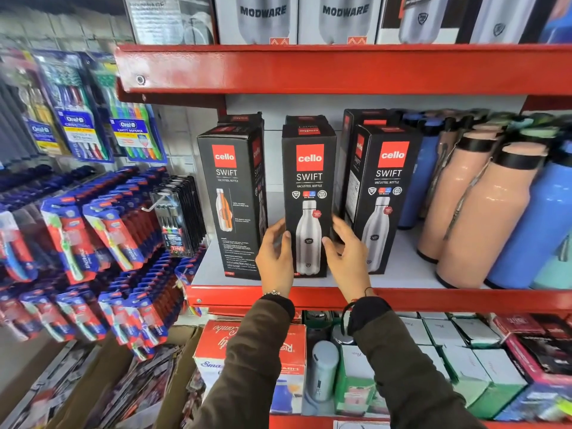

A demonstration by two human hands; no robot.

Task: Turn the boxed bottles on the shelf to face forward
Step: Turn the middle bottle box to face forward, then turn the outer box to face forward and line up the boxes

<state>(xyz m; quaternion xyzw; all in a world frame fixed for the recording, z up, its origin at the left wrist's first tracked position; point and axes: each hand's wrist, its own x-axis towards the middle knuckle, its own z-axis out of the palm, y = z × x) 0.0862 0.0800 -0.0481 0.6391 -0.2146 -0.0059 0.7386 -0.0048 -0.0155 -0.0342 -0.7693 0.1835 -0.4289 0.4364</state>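
1. While both sleeves reach up from below, the left hand [274, 253] and the right hand [346, 255] clasp the lower half of the middle box [309, 196], the left grip pressed to its left edge with the thumb on the front, the right grip pressed to its right edge.
2. That box stands upright on the red shelf [402, 297], near the front lip, long axis vertical, its bottle picture and logo squarely toward the camera; I judge it done or nearly so.
3. Just beside it, the right box [383, 193] is also upright and shows its front, turned slightly left.
4. By contrast, the left box [230, 199] shows a text panel with a cutaway drawing, so it likely needs turning.
5. Behind each stand further boxes, mostly hidden; their facing cannot be told.
6. Loose bottles [483, 209] fill the shelf's right end.
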